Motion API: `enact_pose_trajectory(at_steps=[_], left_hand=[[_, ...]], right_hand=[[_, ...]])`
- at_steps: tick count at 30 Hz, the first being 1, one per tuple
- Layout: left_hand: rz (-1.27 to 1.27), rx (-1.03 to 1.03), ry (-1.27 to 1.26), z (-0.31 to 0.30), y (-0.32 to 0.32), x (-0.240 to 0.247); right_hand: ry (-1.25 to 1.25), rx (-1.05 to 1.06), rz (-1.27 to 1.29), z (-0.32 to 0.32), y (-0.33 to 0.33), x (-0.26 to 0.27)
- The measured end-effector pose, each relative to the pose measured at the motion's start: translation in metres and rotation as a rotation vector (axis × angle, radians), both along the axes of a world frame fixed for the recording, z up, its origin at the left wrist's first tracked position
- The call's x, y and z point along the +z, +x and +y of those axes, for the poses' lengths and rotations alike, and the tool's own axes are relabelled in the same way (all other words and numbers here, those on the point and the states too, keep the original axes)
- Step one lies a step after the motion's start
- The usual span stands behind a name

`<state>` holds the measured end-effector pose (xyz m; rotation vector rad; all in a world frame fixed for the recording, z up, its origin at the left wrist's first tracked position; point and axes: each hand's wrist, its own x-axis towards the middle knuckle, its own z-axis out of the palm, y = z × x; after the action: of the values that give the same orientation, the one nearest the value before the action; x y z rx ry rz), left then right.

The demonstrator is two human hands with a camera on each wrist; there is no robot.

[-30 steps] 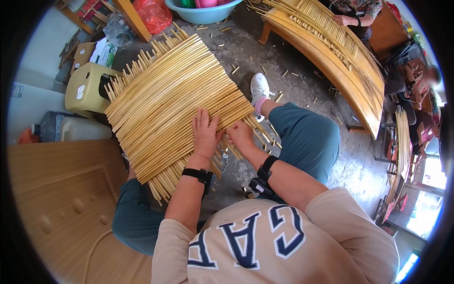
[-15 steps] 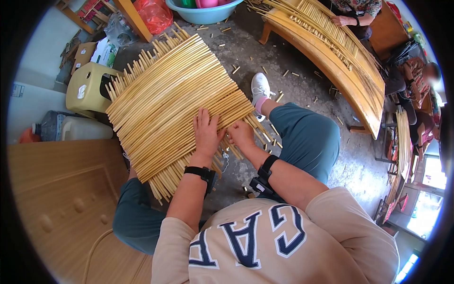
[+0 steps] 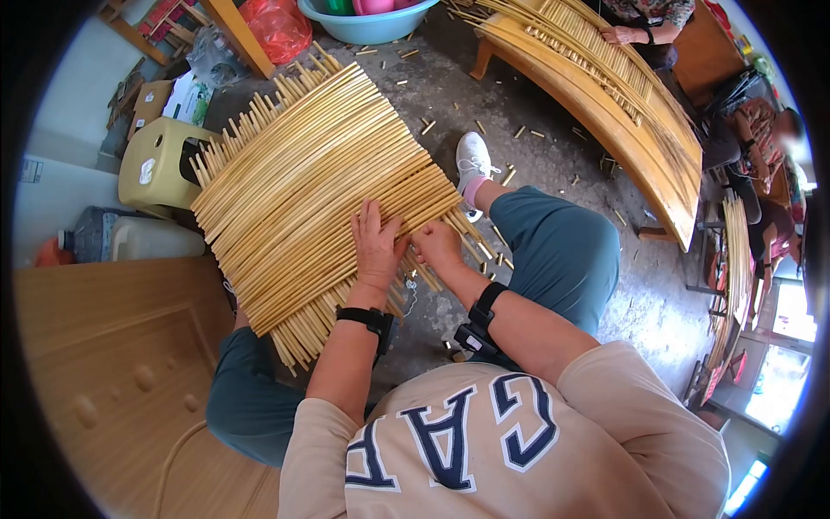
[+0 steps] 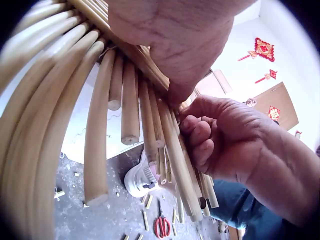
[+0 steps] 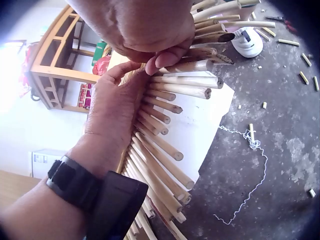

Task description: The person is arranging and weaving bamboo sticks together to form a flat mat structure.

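A mat of pale round cane-like sticks, laid side by side over a crosswise layer, tilts in front of me. My left hand rests on its near part with fingers extended across the sticks. Right beside it, my right hand has its fingers curled at the mat's near edge. The left wrist view shows the right hand pinching at that edge, close under the left hand; I cannot tell whether a thread is between its fingertips. Uneven stick ends jut out below the hands.
Short stick offcuts and red-handled pliers lie on the concrete floor, with a tangled white string. A yellow stool stands left, a blue basin at the back. Other people work around a wooden bench at right.
The head view shifts very slightly. Both hands stay at the same part of the mat, with no clear change in their hold.
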<state>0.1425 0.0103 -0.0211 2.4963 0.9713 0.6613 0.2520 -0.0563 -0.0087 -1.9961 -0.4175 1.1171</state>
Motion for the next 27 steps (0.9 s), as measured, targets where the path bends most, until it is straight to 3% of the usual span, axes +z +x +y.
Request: enact_pose_trajectory(at_steps=[14,17,20,22,27], left_hand=[[-0.012,0.042,0.004,-0.001,0.001,0.009],[-0.056,-0.042,0.061,-0.003,0.005,0.012],[-0.001,-0.106,-0.002,-0.002,0.012,0.015],[-0.001,-0.111,0.088,0.002,0.016,0.014],[0.114,-0.043,0.048,0.007,0.021,0.011]], right_hand=[[-0.006,0.007,-0.035,0.001,0.0,-0.003],[-0.007,0.009,-0.052,0.001,0.001,-0.002],[-0.023,0.038,-0.1,0.001,0.0,-0.005],[-0.042,0.046,-0.121,0.001,0.002,-0.01],[-0.046,0.027,-0.126,0.002,0.0,-0.008]])
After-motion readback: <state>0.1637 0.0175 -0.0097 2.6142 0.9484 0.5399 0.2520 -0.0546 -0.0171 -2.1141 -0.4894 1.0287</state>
